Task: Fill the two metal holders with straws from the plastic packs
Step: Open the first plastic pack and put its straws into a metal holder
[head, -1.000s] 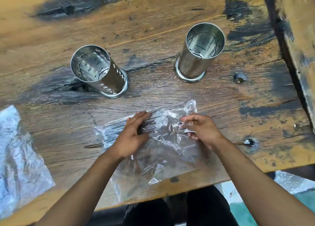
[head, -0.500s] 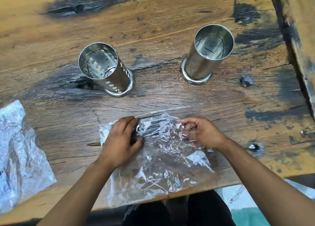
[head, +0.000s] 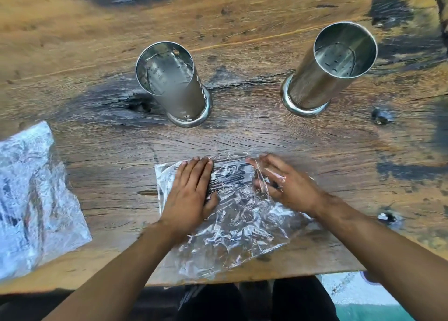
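Note:
Two empty metal holders stand upright on the wooden table, one perforated at centre left, the other at the right. In front of them lies a crumpled clear plastic pack with dark straws bunched at its far edge. My left hand lies flat on the pack's left part, fingers straight, pressing the straws down. My right hand is blurred at the pack's right end, fingers stretched out, and a film of plastic lies over them.
A second plastic pack lies at the table's left edge. The table has cracks, dark stains and bolt heads at the right. Its near edge runs just below the pack.
My right hand has stopped pinching the pack's right edge and now has its fingers stretched out under the film. My left hand has flattened on the straws. The view shifted slightly.

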`<state>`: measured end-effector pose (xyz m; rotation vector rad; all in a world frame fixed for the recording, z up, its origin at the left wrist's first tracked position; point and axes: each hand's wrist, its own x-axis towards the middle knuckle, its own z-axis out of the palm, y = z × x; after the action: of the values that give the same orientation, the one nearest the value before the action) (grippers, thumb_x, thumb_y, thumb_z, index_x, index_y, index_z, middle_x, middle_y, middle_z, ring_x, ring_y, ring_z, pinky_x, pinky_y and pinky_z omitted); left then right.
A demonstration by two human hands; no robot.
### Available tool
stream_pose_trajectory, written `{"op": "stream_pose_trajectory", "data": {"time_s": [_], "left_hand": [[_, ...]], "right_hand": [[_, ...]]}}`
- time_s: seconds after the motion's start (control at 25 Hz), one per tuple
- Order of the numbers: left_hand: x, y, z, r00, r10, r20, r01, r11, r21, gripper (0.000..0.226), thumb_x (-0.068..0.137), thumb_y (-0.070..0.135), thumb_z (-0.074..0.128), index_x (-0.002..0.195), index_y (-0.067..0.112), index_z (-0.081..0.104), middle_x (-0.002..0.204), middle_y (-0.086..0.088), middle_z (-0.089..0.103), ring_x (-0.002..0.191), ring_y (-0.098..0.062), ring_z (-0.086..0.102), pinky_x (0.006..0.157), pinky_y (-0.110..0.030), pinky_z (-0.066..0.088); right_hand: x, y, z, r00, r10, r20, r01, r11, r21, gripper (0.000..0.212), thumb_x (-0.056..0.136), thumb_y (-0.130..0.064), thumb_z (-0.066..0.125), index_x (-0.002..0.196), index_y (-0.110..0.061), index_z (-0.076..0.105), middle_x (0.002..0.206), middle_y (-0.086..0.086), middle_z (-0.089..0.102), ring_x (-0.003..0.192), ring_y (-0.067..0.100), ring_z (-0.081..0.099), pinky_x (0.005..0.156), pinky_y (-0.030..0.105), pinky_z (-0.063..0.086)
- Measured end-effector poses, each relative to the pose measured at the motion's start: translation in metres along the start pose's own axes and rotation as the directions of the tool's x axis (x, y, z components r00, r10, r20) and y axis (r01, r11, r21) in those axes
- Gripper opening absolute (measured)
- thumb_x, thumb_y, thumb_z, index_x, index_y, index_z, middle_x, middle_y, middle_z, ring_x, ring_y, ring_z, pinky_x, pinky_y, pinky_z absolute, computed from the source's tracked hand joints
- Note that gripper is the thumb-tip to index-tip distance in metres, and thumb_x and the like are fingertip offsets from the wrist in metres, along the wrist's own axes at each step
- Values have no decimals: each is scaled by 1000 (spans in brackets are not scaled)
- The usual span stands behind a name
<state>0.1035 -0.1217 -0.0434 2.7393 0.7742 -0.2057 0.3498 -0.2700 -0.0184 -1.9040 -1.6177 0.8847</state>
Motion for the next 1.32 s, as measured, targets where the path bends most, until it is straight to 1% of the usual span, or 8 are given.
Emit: {"op": "stream_pose_trajectory", "data": {"time_s": [0.12,0.36,0.56,0.72,0.84,1.0,1.16,1.32], "left_hand": [[-1,1,9,996,12,-84,-12,1000,2,74,92,45,52,153,6,38,155,-16,44,148,-32,33,126,-48,13],[0,2,16,979,28,-201,-25,1000,17,67,91,41,54,148,5,46,145,-16,54,141,-31,40,124,-51,21],[-2,2,18,966,68,-249,-66,998,17,57,94,35,60,142,5,53,136,-14,60,132,-33,51,120,-55,30],[-2,0,19,968,81,-236,-81,997,11,54,97,36,53,142,6,53,136,-14,59,131,-34,53,119,-56,31],[-3,-1,21,965,120,-232,-119,993,20,52,100,35,46,142,4,54,136,-15,60,129,-35,54,118,-57,33],[-4,-2,23,954,154,-258,-145,988,54,48,103,33,44,140,5,57,134,-15,62,127,-35,57,115,-57,35],[-7,-3,26,943,139,-302,-127,990,60,53,87,18,71,137,5,58,124,-14,65,115,-34,61,111,-55,38],[-7,-4,25,928,151,-339,-143,989,48,59,82,11,73,137,6,52,120,-14,65,111,-33,59,107,-54,40]], "right_hand": [[7,-10,-3,982,147,115,-126,977,-170,78,97,-29,66,162,-30,21,136,17,60,88,21,65,76,22,43],[29,-28,0,954,263,143,-214,933,-289,76,92,-29,74,155,-36,32,101,0,74,68,4,58,75,18,54],[29,-59,8,946,317,-72,-320,947,-36,38,105,-39,32,119,-23,63,86,-4,65,29,-1,36,28,9,31],[36,-59,11,915,394,92,-371,907,-200,13,107,-20,41,115,-19,52,84,4,55,63,17,58,48,21,47],[41,-70,12,921,369,126,-323,902,-286,38,96,6,52,131,-8,53,92,1,52,74,19,61,51,21,45],[46,-80,19,918,386,94,-351,899,-261,23,97,4,50,112,-13,55,79,-4,46,68,19,59,53,23,52],[42,-80,24,967,238,93,-190,912,-364,39,75,1,76,113,-2,66,106,13,61,94,33,60,71,43,58],[42,-82,27,938,290,190,-176,871,-459,64,60,-8,91,118,-6,65,106,8,64,94,25,62,74,34,59]]}}
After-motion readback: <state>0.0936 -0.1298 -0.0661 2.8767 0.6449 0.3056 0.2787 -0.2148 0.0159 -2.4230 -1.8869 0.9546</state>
